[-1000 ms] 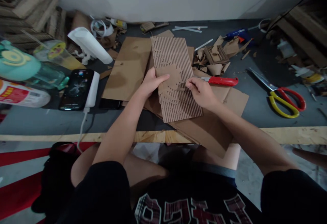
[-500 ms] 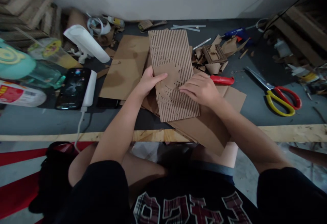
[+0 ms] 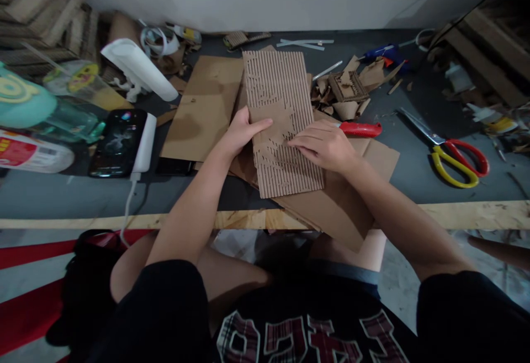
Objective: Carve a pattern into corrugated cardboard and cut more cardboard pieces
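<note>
A corrugated cardboard sheet (image 3: pixel 290 81) stands out in the middle, its ridges bared over most of the face. A smooth patch of brown paper layer (image 3: pixel 275 116) with ragged edges remains stuck to it. My left hand (image 3: pixel 246 130) grips the sheet's left edge, thumb on top of the paper patch and fingers underneath. Over the right part of the sheet, my right hand (image 3: pixel 325 143) is closed, thumb and fingertips pinched at the patch's torn lower right edge. What lies between those fingertips is too small to make out.
Flat cardboard pieces (image 3: pixel 207 103) lie under and left of the sheet. A red-handled tool (image 3: pixel 360 129) and scissors (image 3: pixel 449 153) are to the right, torn scraps (image 3: pixel 348 90) and a blue glue gun (image 3: pixel 383 53) behind. A phone (image 3: pixel 118 145) and bottles (image 3: pixel 31 98) stand left.
My right hand has shifted very slightly to the left along the torn paper edge. The sheet and my left hand are nearly still.
</note>
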### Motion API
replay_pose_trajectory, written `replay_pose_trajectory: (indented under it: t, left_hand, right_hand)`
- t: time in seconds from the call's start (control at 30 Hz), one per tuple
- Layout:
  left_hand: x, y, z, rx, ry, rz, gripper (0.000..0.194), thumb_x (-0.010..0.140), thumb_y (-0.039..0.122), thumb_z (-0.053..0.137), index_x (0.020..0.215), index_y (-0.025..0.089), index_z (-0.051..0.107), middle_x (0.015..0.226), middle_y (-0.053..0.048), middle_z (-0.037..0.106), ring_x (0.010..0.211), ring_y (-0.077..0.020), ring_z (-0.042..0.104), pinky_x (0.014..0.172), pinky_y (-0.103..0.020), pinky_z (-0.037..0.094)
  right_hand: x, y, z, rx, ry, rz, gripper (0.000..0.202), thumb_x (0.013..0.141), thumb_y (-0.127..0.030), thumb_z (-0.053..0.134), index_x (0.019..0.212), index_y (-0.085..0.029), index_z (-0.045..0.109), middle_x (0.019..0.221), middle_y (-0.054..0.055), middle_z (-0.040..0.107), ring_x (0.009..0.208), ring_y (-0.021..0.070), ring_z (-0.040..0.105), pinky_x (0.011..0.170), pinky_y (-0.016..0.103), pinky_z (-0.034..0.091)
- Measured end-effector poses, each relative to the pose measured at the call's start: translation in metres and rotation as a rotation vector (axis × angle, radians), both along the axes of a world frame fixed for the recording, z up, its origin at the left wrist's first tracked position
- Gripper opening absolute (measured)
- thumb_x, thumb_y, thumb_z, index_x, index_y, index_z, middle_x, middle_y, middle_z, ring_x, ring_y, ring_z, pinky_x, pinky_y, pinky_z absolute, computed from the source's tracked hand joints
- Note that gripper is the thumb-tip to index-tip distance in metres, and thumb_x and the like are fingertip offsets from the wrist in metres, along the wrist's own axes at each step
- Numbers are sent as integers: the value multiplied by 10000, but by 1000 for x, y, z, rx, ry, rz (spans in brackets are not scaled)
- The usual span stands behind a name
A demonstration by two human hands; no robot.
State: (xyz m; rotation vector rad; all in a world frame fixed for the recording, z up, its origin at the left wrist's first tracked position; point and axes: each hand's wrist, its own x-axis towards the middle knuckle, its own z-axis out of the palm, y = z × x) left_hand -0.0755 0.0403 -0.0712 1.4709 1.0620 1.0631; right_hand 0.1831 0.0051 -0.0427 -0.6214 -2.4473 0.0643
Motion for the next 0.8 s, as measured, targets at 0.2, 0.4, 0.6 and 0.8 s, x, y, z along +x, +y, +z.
replay_pose_trajectory:
  t: [0.2, 0.4, 0.6, 0.8]
  left_hand:
    - [2, -2, 3, -22, -3, 29, 648, 705, 550, 837, 1197, 199, 604, 1351, -149, 693, 1271, -351, 660, 1078, -509, 565]
    - [3, -2, 6, -64, -6, 44, 603, 680, 496, 839, 1151, 191, 617, 1298, -146, 729, 1209, -343, 699, 1039, -498, 594]
    - [4, -1, 5, -79, -67, 39, 623, 657, 450, 854, 1159, 171, 614, 1331, -166, 712, 1229, -343, 693, 1052, -498, 589]
    - [3, -1, 5, -73, -67, 26, 598, 661, 459, 858, 1137, 182, 623, 1329, -152, 719, 1249, -345, 685, 1081, -510, 572]
  right_hand:
    - [-5, -4, 0, 0, -110, -77, 315, 1060, -244, 466, 1116, -267, 775, 1061, 44, 778, 1000, 207, 682, 844, 379, 494]
    - [-4, -3, 0, 27, -128, -41, 337, 1073, -226, 434, 1137, -241, 765, 1186, 48, 768, 1103, 198, 689, 917, 372, 527]
    - [-3, -3, -1, 115, -152, -20, 358, 1074, -194, 411, 1121, -212, 765, 1199, 21, 771, 1176, 194, 687, 967, 355, 553]
    - [-3, -2, -1, 83, -150, -4, 362, 1063, -180, 410, 1117, -220, 765, 1221, 31, 764, 1182, 201, 693, 975, 380, 568]
